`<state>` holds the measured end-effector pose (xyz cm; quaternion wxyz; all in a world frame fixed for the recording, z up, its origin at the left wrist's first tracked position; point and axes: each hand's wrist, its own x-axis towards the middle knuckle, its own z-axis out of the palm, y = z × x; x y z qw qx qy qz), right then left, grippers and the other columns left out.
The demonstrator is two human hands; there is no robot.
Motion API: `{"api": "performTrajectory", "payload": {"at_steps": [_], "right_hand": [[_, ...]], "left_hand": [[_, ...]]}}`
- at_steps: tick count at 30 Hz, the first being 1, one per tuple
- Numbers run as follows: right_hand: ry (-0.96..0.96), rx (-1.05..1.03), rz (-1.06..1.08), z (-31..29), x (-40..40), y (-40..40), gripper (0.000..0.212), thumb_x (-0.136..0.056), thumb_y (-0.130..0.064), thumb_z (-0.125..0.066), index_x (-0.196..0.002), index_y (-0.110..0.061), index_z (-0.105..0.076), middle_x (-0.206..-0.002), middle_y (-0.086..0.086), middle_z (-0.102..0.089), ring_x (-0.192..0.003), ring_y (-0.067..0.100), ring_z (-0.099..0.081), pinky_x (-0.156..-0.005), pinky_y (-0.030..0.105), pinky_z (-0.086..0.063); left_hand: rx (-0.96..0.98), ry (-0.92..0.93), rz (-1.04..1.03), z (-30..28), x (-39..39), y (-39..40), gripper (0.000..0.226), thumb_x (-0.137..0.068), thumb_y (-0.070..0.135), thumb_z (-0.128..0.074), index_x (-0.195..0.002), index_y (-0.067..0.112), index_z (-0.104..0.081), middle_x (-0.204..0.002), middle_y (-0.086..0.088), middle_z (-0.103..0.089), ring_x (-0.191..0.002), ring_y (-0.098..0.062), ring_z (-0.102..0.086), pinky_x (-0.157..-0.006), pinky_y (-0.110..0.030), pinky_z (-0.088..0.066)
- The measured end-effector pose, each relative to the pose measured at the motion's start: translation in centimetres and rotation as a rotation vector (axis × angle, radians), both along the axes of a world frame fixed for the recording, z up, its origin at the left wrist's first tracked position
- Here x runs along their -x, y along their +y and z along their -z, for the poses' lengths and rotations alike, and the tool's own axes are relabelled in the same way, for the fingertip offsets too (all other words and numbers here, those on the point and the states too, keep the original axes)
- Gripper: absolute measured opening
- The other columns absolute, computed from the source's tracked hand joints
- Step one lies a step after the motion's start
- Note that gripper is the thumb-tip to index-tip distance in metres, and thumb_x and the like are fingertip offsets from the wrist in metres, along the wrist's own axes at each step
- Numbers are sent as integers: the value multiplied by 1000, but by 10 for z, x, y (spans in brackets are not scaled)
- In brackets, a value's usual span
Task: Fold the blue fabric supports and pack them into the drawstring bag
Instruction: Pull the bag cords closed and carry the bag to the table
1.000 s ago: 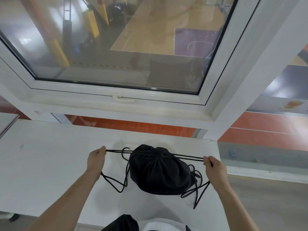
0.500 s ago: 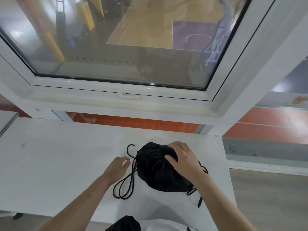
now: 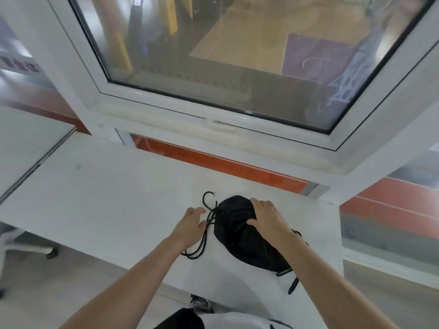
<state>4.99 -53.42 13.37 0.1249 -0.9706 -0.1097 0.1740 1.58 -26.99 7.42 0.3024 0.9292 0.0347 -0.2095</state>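
A black drawstring bag [image 3: 240, 236] lies full and cinched at the right part of the white table [image 3: 107, 198]. My right hand [image 3: 267, 218] rests flat on the bag's gathered top, fingers spread, thumb pressing the fabric. Just left of the bag, my left hand [image 3: 190, 225] lies with relaxed fingers touching the loose black cords [image 3: 202, 243]. More cord ends [image 3: 293, 284] trail from the bag's near right side. No blue fabric supports can be seen; the bag's inside is hidden.
A white window frame [image 3: 213, 122] with a sloping pane rises just behind the table. The table's right edge [image 3: 341, 233] is close to the bag. Another white table [image 3: 26, 143] adjoins on the left, with a chair base [image 3: 26, 248] below it.
One second ago both hands pulled the cords taut to either side. They let go; the right hand moved onto the bag's top and the left hand came in beside the slack cords.
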Motion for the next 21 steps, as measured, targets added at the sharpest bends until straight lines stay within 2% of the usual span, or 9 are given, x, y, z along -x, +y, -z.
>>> {"api": "performTrajectory", "payload": {"at_steps": [3,6,10,13,16,19,21], "right_hand": [[-36,-44,-70,-31,4,1,49,-97,-39,-67,-136,-15,-50,-121,5,-63,-120,26,-53,-97,39,-47],[-182,-53,-205,-74,11,2,36,-95,-49,-66,-119,-22,-61,-111,-3,-67,-110,21,-59,-90,38,-50],[-364,-68,-367,-126,30,3,41,-97,-58,-56,-124,-28,-62,-118,-9,-66,-113,19,-57,-95,35,-47],[-384,-161,-481,-150,48,13,37,-98,-59,-53,-120,-30,-61,-115,-11,-66,-107,19,-58,-90,38,-51],[-414,-160,-593,-172,69,38,36,-98,-62,-50,-121,-35,-57,-114,-14,-64,-105,18,-58,-80,41,-55],[-371,-181,-719,-188,93,81,34,-98,-61,-51,-122,-38,-56,-113,-14,-64,-105,17,-58,-76,40,-53],[-323,-215,-812,-195,114,116,31,-97,-58,-55,-120,-37,-57,-109,-13,-64,-104,17,-58,-75,38,-50]], "left_hand": [[-17,-24,-136,-11,25,-5,38,-106,29,-43,-143,24,-43,-144,-5,-37,-82,-18,-62,-87,-34,-49],[-15,-82,-249,-27,51,-8,36,-105,30,-43,-141,26,-44,-142,-4,-39,-84,-16,-64,-85,-34,-50],[-17,-223,-430,-55,93,-9,33,-105,33,-43,-137,27,-48,-140,-4,-45,-94,-16,-64,-92,-37,-50],[-63,-279,-550,-77,130,-8,34,-105,37,-42,-136,27,-51,-139,-1,-47,-96,-17,-63,-91,-39,-51],[-131,-299,-659,-104,174,-1,35,-105,39,-41,-136,28,-52,-138,2,-47,-99,-18,-64,-91,-39,-50],[-198,-276,-759,-123,222,25,35,-102,45,-38,-130,31,-54,-130,10,-45,-102,-19,-63,-90,-42,-52],[-237,-261,-776,-131,257,45,42,-97,50,-33,-122,29,-59,-128,15,-46,-113,-19,-60,-91,-39,-50]]}}
